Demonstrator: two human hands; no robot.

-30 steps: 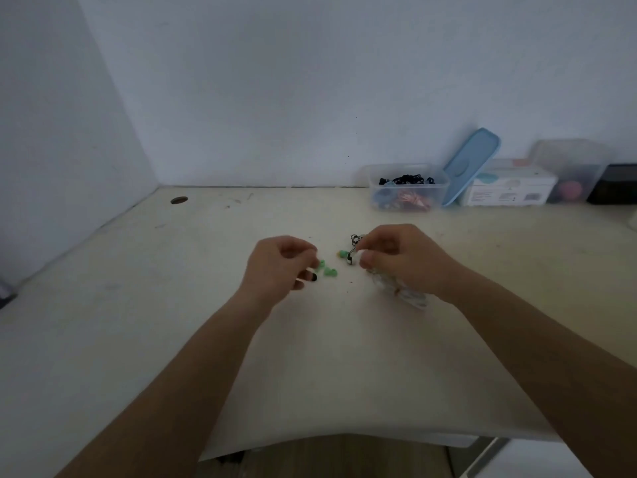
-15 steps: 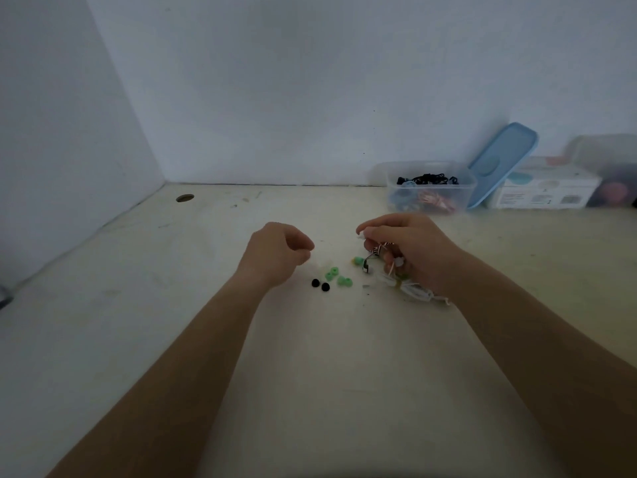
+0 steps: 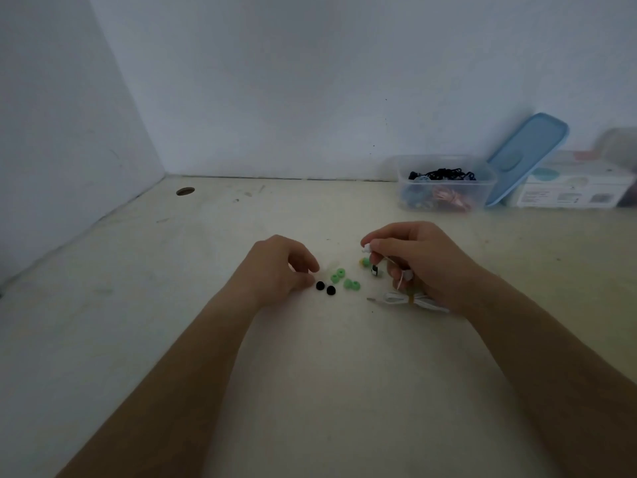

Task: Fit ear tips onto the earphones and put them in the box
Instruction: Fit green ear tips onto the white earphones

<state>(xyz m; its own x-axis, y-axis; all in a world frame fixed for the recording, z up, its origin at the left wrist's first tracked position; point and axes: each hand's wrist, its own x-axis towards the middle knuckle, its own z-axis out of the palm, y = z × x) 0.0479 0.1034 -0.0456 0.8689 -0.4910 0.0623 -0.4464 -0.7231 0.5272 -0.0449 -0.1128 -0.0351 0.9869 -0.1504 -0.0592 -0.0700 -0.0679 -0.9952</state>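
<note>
Our right hand [image 3: 420, 260] is clamped on the white earphones [image 3: 367, 249], one bud pinched between thumb and forefinger, while the tied cable bundle [image 3: 410, 300] lies on the table [image 3: 310, 374] by the heel of that hand, near the middle. Our left hand [image 3: 282, 267] curls thumb and forefinger close together just beside the black ear tips [image 3: 325, 288]; whether they touch one we cannot tell. The green ear tips [image 3: 344, 279] lie loose between the hands. The tips look small and rubbery, so we judge that a hasty pinch could flick one away across the table. Pushed on crooked, a tip may fold or pop off the bud. The trailing cable could also drag loose tips along when we carry the earphones to the open box [image 3: 444, 188] at the table's far edge, toward the right corner.
</note>
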